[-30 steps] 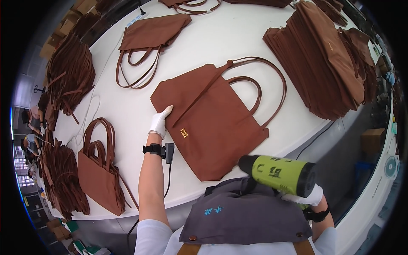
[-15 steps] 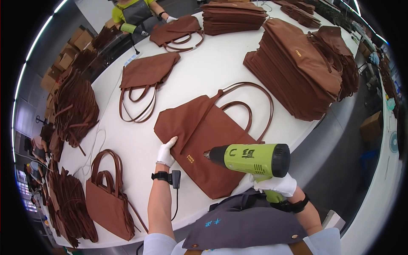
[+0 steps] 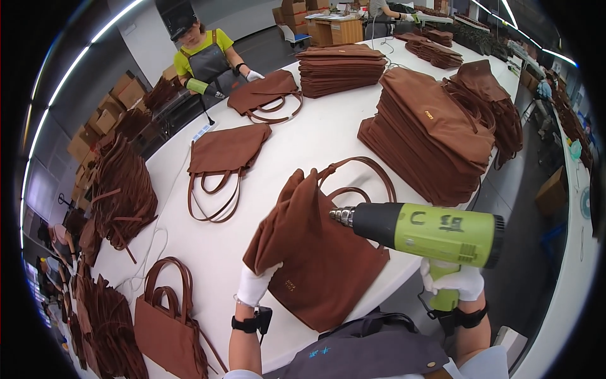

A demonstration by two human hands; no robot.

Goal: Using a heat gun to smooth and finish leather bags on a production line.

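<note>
Left hand (image 3: 255, 284): white fabric glove, cuff ending at wrist. Black strap around left wrist, small black device fixed to it. Forearm above strap uncovered.

Right hand (image 3: 456, 282): white fabric glove, same type. Black band around right wrist with black buckle part at its side.

Torso: dark grey apron, small light-blue stitched mark on bib, one round brass-coloured snap near right edge. Light-coloured short sleeves visible at both shoulders.
</note>
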